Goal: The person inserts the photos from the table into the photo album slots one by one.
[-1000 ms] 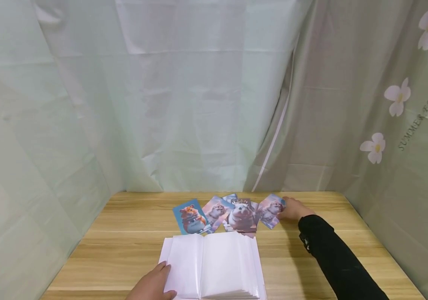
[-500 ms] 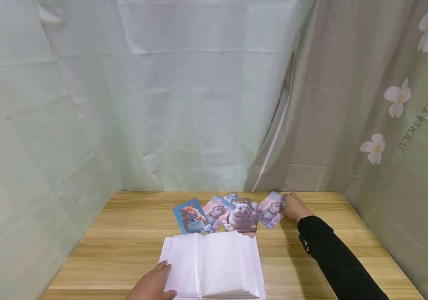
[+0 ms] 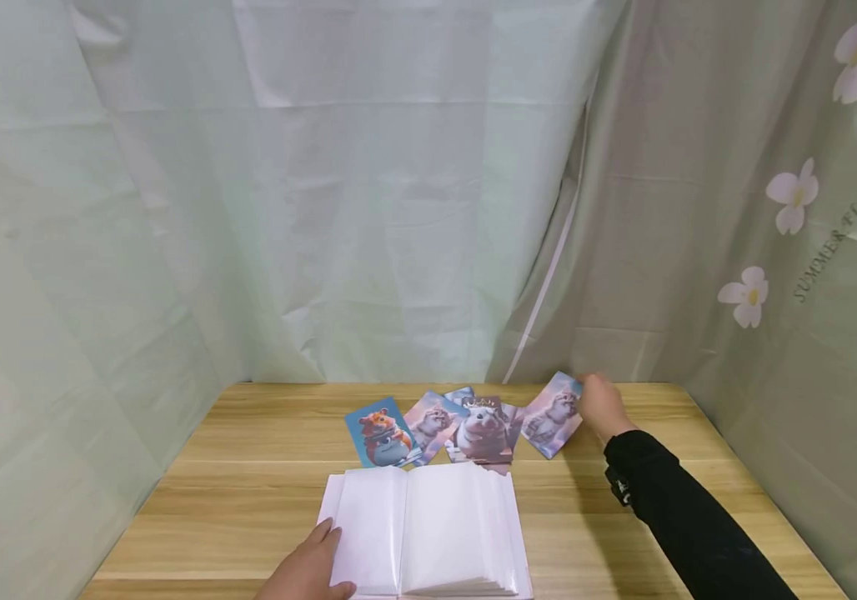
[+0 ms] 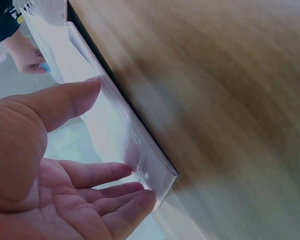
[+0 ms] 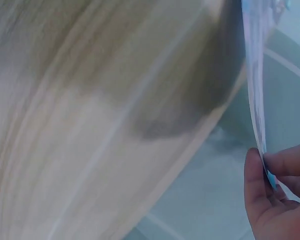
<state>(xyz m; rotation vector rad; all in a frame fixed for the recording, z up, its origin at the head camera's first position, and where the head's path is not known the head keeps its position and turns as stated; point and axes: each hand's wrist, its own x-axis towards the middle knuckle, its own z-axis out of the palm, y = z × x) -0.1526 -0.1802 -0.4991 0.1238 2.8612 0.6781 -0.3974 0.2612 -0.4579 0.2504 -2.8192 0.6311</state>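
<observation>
My right hand (image 3: 603, 407) pinches a picture card (image 3: 550, 417) with a cat on a pink and blue ground by its upper right edge. Seen edge-on in the right wrist view, the card (image 5: 255, 80) is raised and slightly bowed, held between thumb and fingertips. An open photo album (image 3: 447, 529) with white sleeve pages lies at the front of the table. On its left side rests my left hand (image 3: 304, 568); in the left wrist view the thumb (image 4: 72, 102) and the loosely extended fingers touch the page near its edge.
Behind the album lie several more cards: a hamster card (image 3: 382, 435) on blue, a cat card (image 3: 432, 423) and a crowned-animal card (image 3: 481, 433) overlapping others. Pale curtains (image 3: 398, 208) enclose the wooden table (image 3: 248, 483) at the back and both sides.
My right hand has drawn the cat card up and slightly to the right, off the neighbouring cards. The left hand and the album have stayed almost in place.
</observation>
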